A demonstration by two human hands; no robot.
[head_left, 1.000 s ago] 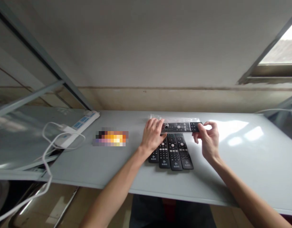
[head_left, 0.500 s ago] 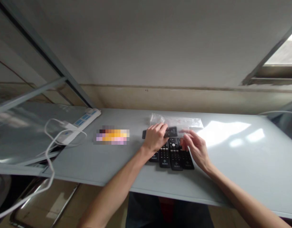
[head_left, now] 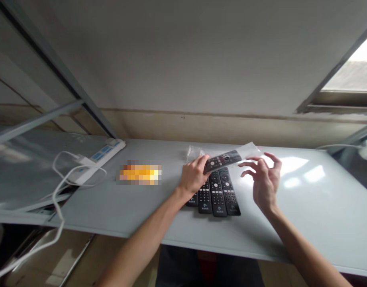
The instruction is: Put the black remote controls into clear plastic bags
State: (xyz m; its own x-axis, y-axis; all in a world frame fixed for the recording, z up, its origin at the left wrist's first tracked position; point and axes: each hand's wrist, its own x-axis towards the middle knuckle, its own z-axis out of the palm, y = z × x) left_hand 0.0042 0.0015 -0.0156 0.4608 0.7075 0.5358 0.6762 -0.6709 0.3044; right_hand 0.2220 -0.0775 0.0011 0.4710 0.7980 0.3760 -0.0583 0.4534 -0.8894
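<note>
My left hand [head_left: 193, 175] is closed around one end of a black remote control [head_left: 223, 160] sheathed in a clear plastic sleeve [head_left: 251, 150]. The sleeve's loose end sticks out past the remote, up and to the right. Beside that end is my right hand [head_left: 265, 179], fingers spread and curved; whether a fingertip touches the plastic I cannot tell. Below the held remote, several more black remotes [head_left: 218, 199] lie side by side on the grey table [head_left: 141, 211], partly covered by my left hand. Crumpled clear plastic [head_left: 195, 152] lies behind my left hand.
On the left a white power strip [head_left: 101, 161] with a plugged-in charger and a looping white cable [head_left: 59, 199] lies along the table. A pixelated orange patch [head_left: 140, 174] hides something on the tabletop. A wall [head_left: 183, 125] stands behind the table.
My right hand has moved right and its fingers have spread. The held remote has tilted, its right end raised, and now shows its buttons, with the sleeve's end standing out.
</note>
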